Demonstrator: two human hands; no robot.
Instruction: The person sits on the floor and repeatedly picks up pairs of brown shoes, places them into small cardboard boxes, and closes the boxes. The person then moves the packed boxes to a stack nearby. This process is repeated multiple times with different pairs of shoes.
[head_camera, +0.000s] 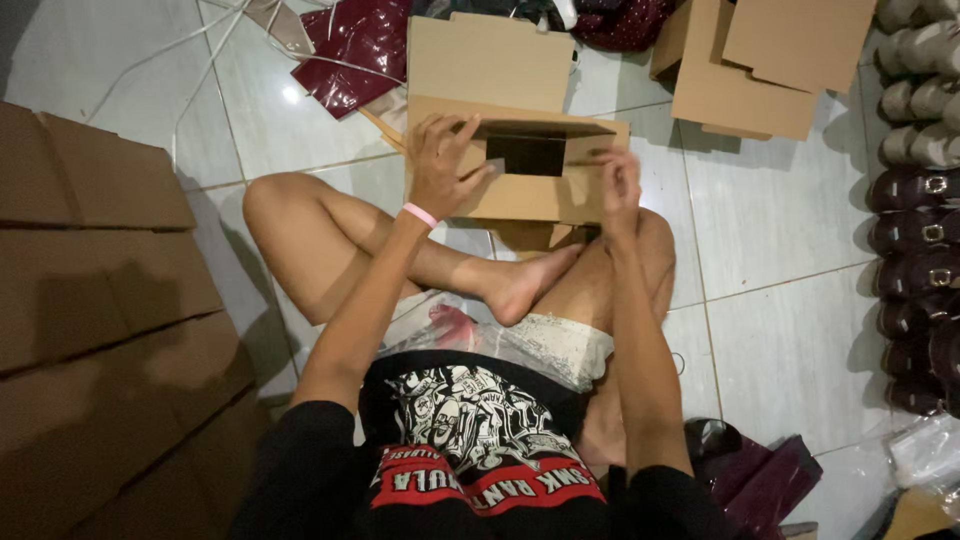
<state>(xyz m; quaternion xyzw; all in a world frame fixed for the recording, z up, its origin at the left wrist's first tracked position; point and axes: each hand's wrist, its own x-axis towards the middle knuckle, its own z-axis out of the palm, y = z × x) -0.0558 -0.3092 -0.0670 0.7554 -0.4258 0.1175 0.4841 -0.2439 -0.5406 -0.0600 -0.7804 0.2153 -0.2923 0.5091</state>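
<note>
The person sits cross-legged on the pale tiled floor (780, 220), bare legs folded, with a small brown corrugated cardboard box (520, 165) held up just above the knees. The box is half formed: its upper flap stands up behind, and a dark rectangular opening shows in the side facing the person.

The left hand (440, 165), with a pink band at the wrist, lies against the left end of the box, fingers spread and curled over the top edge, so its grip is grasping the cardboard. The right hand (618, 185) is at the right end of the same box, fingers bent against the front panel near the corner; it is a little blurred, but its grip also looks closed on the cardboard.

To the person's left, a tall stack of flat brown cardboard sheets (110, 300) rises beside the thigh, close to the knee. Beyond the box, near the top of the view, lie glossy dark red bags (355, 45) and some white cords on the tiles. Up to the right sits another pile of folded brown cartons (760, 65), well apart from the hands. Along the far right edge, rows of dark brown and beige shoes (915, 200) are lined up on the floor. Near the person's right hip lies a dark maroon bag (765, 475), and some clear plastic wrapping (925, 450) shows at the lower right corner.
</note>
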